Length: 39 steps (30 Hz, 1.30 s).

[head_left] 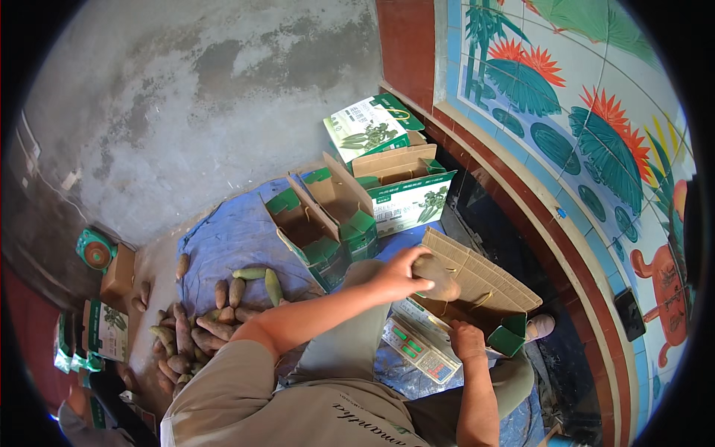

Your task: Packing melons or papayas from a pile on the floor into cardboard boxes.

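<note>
My left hand [402, 277] is wrapped round a large brownish radish [436, 279], held above an open cardboard box [484, 268]. My right hand [468, 340] has its fingers curled at the near edge of that box, gripping it. The box stands with its brown flap up on a digital scale [421, 350], whose display and keys face me. What lies deep inside the box is hidden. To my left, brown and green radishes [211, 328] lie in a loose pile on a blue sheet [216, 238].
Open green-and-white boxes [413, 201] stand ahead, one closed box [365, 127] behind them. A tiled, painted wall [521, 97] with a ledge curves along the right, where a phone [629, 313] lies. At far left are a turquoise device [95, 249] and more boxes [108, 328].
</note>
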Available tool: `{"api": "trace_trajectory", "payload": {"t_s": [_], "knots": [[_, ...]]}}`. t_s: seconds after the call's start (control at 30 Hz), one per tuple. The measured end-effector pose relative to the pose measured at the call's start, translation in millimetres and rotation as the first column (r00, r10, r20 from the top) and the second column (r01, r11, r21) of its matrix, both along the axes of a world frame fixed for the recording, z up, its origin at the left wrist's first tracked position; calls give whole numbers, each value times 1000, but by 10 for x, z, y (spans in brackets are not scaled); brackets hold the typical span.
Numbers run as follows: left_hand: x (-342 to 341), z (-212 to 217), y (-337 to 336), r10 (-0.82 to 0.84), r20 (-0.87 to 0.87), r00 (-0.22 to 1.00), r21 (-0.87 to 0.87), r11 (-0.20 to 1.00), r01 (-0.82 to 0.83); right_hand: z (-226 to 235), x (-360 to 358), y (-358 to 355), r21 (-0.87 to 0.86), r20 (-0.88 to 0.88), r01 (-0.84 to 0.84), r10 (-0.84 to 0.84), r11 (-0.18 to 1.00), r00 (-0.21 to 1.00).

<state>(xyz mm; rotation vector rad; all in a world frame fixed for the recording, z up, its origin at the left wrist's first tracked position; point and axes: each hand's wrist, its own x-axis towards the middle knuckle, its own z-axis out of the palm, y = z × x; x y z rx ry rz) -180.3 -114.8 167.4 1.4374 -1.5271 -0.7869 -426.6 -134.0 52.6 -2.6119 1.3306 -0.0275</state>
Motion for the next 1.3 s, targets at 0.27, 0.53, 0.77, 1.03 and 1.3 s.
{"api": "trace_trajectory", "payload": {"t_s": [0.27, 0.53, 0.77, 1.03, 1.3], "knots": [[-761, -574, -361, -132, 385, 913, 116, 989, 94, 11, 16, 7, 10, -9, 11, -11, 1000, 1000], [-820, -770, -416, -207, 306, 929, 140, 975, 171, -6, 36, -19, 21, -38, 20, -20, 1000, 999], [-445, -83, -157, -83, 233, 969, -257, 956, 144, 8, 11, -30, -3, -29, 25, -26, 1000, 999], [1064, -81, 613, 475, 232, 849, -422, 836, -352, 1, 12, 5, -35, 21, 20, -19, 999, 1000], [2265, -1919, 2595, 287, 768, 572, 264, 672, -691, 28, 59, -3, -26, 32, 28, -27, 999, 999]]}}
